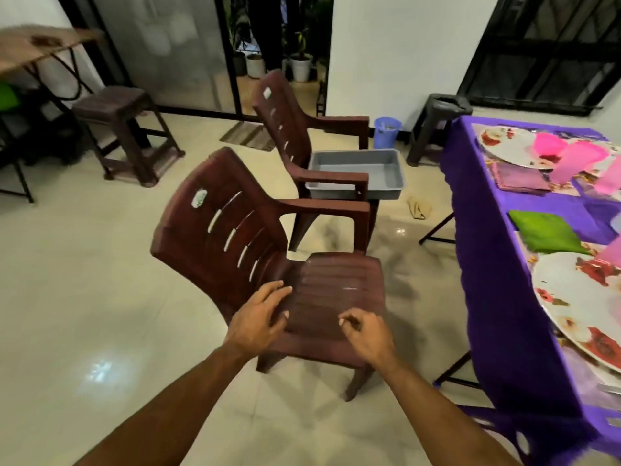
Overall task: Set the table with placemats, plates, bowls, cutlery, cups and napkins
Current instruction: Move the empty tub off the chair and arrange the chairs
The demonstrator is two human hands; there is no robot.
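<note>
Both hands are held out over the seat of a brown plastic chair that stands on the pale tiled floor. The left hand has its fingers spread and nearly straight, relaxed, and it holds nothing; whether the fingertips touch the seat or only hang just above it cannot be told. The right hand has its fingers loosely curled inward, with the thumb close to the forefinger, and nothing is seen inside them. Behind this chair stands a second brown chair, and a grey tub rests on its seat, under the armrest. At the right edge of the view is the counter, covered with a purple cloth that hangs down at the side. On it, nearest to the person, lies a white plate with red flowers. Beside this plate, further away, lies a folded green napkin. At the far end of the counter another flowered plate lies with pink cups on or beside it, blurred, and a folded purple napkin lies just before that plate. A brown stool stands at the left of the room.
</note>
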